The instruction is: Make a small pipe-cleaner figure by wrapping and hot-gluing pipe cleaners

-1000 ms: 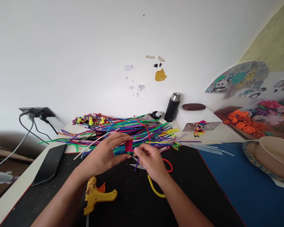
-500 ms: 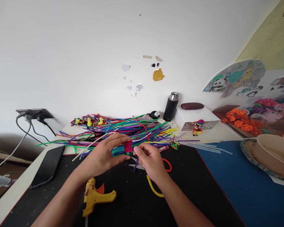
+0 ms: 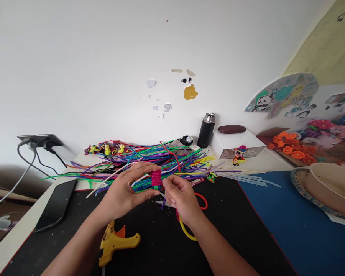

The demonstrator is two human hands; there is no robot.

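Between the thumb and fingers of my left hand (image 3: 129, 186) is a small magenta piece of coiled pipe cleaner (image 3: 156, 178), with green and blue at its lower end. My right hand (image 3: 180, 197) is closed in a pinch at the piece's right side, and a purple pipe cleaner (image 3: 163, 203) sticks out below its fingertips. Under and behind the right hand lie scissors with red and yellow handles (image 3: 186, 231), their blades partly hidden. A yellow glue gun (image 3: 117, 242) rests on the black mat below my left forearm.
A heap of coloured pipe cleaners (image 3: 161, 157) spreads along the wall. Nearby stand a black thermos (image 3: 206, 132), a white box (image 3: 232, 142) and a small figure (image 3: 239, 155). A phone (image 3: 56, 205) lies left; clear glue sticks (image 3: 250, 179) and a bowl (image 3: 333, 184) are right.
The magenta piece is turned slightly so more of its face shows. Less of the purple pipe cleaner is visible below my right fingers. The whole view has shifted a little.
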